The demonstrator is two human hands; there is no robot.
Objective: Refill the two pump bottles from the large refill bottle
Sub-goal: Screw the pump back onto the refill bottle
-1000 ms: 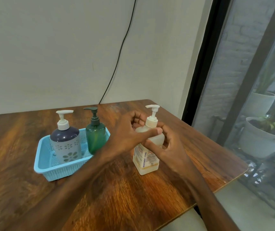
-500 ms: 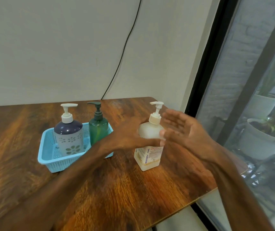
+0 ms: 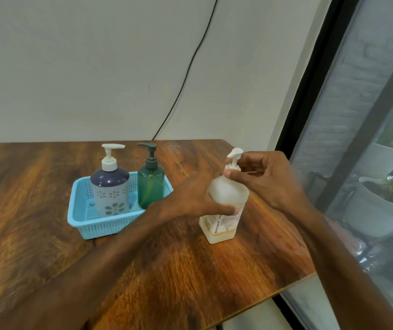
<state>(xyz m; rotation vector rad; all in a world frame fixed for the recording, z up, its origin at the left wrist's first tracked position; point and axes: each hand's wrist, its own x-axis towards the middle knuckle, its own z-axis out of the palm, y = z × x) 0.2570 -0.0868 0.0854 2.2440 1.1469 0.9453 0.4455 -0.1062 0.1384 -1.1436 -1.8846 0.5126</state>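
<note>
The large frosted white refill bottle with a white pump head stands upright on the wooden table, right of the basket. My left hand wraps its body from the left. My right hand pinches the collar of the pump at the bottle's neck. In the light blue basket stand two pump bottles: a dark blue and grey flowered one with a white pump, and a green one with a dark green pump.
A beige wall with a black cable rises behind the table. The table's right edge lies close to a dark-framed glass window, with white plant pots outside.
My right hand, open beside the bottle half a second ago, has closed on the pump collar. My left hand keeps its hold on the bottle's body. The pump head has turned.
</note>
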